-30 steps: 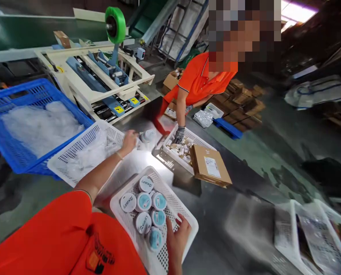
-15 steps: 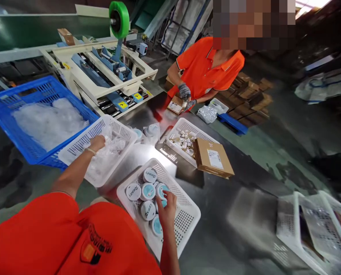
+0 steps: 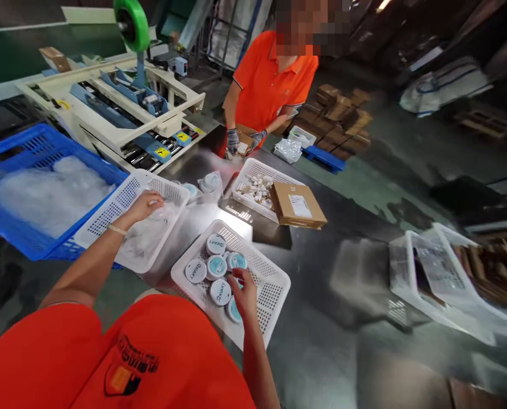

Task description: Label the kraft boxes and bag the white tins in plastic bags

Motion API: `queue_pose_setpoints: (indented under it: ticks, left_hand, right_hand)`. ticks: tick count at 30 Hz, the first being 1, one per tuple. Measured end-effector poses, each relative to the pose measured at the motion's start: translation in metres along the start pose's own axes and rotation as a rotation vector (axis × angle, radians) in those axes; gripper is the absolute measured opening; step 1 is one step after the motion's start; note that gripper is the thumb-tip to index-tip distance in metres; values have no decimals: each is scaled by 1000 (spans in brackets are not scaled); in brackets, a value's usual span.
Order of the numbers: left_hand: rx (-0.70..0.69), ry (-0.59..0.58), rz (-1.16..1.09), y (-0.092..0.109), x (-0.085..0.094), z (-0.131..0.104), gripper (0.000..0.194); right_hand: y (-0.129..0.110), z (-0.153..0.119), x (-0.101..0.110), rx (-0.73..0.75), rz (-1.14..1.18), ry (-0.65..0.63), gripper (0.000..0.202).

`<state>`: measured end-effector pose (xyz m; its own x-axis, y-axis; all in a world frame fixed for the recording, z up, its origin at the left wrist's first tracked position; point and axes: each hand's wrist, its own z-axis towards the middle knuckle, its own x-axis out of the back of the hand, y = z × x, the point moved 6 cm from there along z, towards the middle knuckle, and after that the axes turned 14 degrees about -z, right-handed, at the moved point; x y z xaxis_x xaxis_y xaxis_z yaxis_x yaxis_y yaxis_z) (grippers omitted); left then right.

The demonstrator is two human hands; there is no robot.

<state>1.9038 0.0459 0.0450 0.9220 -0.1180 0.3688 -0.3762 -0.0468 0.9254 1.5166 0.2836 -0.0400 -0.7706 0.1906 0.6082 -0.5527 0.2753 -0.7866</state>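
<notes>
My left hand [image 3: 145, 204] reaches into a white perforated basket [image 3: 108, 213] and rests on clear plastic bags [image 3: 149, 236] lying in it. My right hand [image 3: 244, 292] is down in a nearer white basket [image 3: 270, 281], fingers curled on one of several round white-and-blue jars [image 3: 216, 266] with printed lids. Whether it grips a jar I cannot tell. Two bagged jars [image 3: 208, 183] lie on the steel table [image 3: 321, 255] beyond the bag basket.
A blue crate [image 3: 10, 159] of plastic bags stands at the left beside a tape machine [image 3: 129, 108] with a green roll. Across the table a person in orange [image 3: 270, 79] handles a small box. A basket of small items [image 3: 257, 190], a cardboard box [image 3: 298, 204] and white baskets [image 3: 432, 278] sit nearby.
My left hand drew back from the bagged jars into the bag basket. My right hand moved from the basket's edge onto the jars. The person opposite straightened up and holds a small box.
</notes>
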Motion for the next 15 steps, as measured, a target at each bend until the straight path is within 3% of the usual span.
queue_pose_setpoints:
  ticks: [2,6,8,10,11,15]
  left_hand:
    - [-70,-134,-88,29,-40,-11,15]
    - [-179,-439,-214,68,-141,-54,20]
    - [-178,-586,-280,76,-181,-73,27]
    - [-147,-681,-374,79,-209,-81,33]
    - [-127,-701,-422,80,-218,-81,35]
    - [-39,-671,-577,77,-239,-70,39]
  right_hand:
    - [-22,4,-6,-13,156,-29,48]
    - [-73,19,-2,135,340,57,100]
    - [-78,24,7,118,338,79,83]
    - [-66,26,17,-13,407,34,47]
    - [-56,24,22,-84,463,12,40]
    - [-25,11,50,-206,636,18,49]
